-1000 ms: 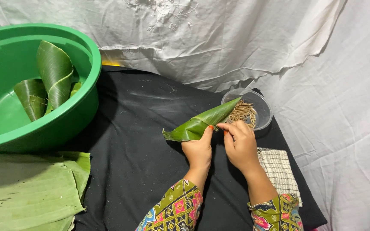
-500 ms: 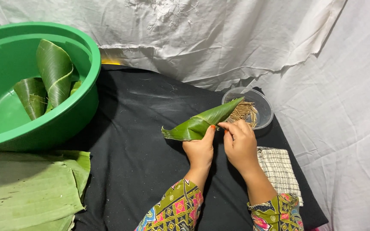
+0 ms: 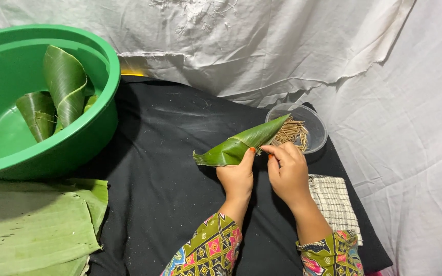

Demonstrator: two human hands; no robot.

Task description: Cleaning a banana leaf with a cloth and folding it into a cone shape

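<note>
A banana leaf rolled into a long cone [image 3: 239,145] is held above the black cloth [image 3: 170,168]. My left hand [image 3: 237,176] grips the cone from below near its middle. My right hand [image 3: 286,171] pinches the cone's edge beside it with thumb and forefinger, possibly on a thin stick that is too small to make out. Just behind the cone's tip stands a clear round container [image 3: 310,122] with several thin brown sticks [image 3: 292,134].
A large green basin [image 3: 85,135] at the left holds two rolled leaf cones [image 3: 65,82]. Flat banana leaves [image 3: 31,225] lie at the lower left. A checked cloth [image 3: 336,199] lies by my right forearm. White sheets hang behind and to the right.
The leaf cone and both hands have barely shifted; the cone's left end sits very slightly lower.
</note>
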